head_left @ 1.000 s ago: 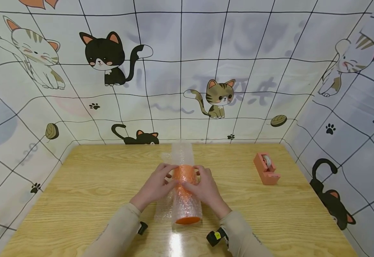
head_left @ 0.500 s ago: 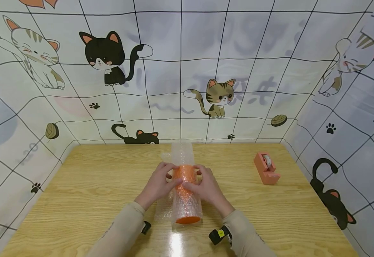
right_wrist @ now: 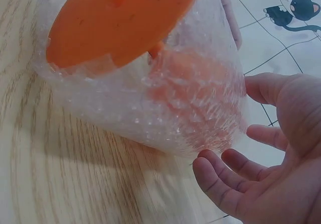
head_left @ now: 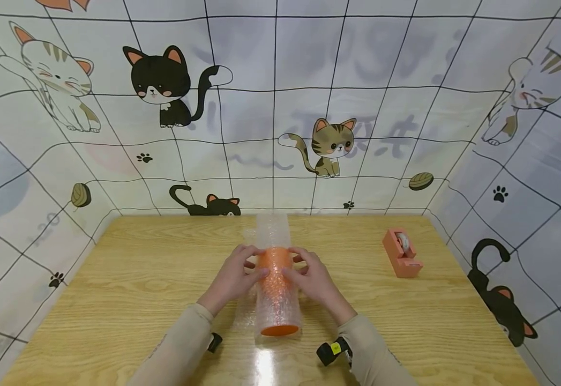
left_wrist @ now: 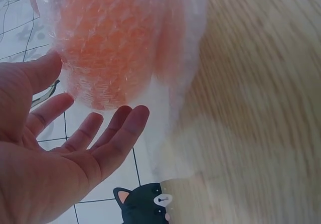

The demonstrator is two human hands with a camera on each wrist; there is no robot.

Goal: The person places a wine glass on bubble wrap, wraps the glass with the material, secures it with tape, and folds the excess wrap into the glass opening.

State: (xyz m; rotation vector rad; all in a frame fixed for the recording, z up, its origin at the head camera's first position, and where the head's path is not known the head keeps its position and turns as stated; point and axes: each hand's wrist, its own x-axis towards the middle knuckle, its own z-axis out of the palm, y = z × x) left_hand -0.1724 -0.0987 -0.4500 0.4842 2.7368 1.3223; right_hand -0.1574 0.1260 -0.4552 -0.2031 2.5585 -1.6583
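Observation:
An orange goblet-shaped piece, rolled in clear bubble wrap, lies on the table lengthwise, its round base toward me. Through the wrap, the right wrist view shows the orange disc base, a short stem and a wider orange part. My left hand holds the far part of the roll from the left, thumb near the top and fingers at the far end. Opposite, my right hand holds it the same way. In the left wrist view the fingers are slightly bent at the wrapped end.
A loose strip of bubble wrap stretches beyond the roll to the table's back edge, with more sheet at its left. A pink tape dispenser stands at the right on the wooden table. Cat-printed cloth walls surround the back and sides.
The wrapped roll has shifted very slightly left, and my right thumb has drawn back a little to the right across its top. Otherwise both hands stay in place on it.

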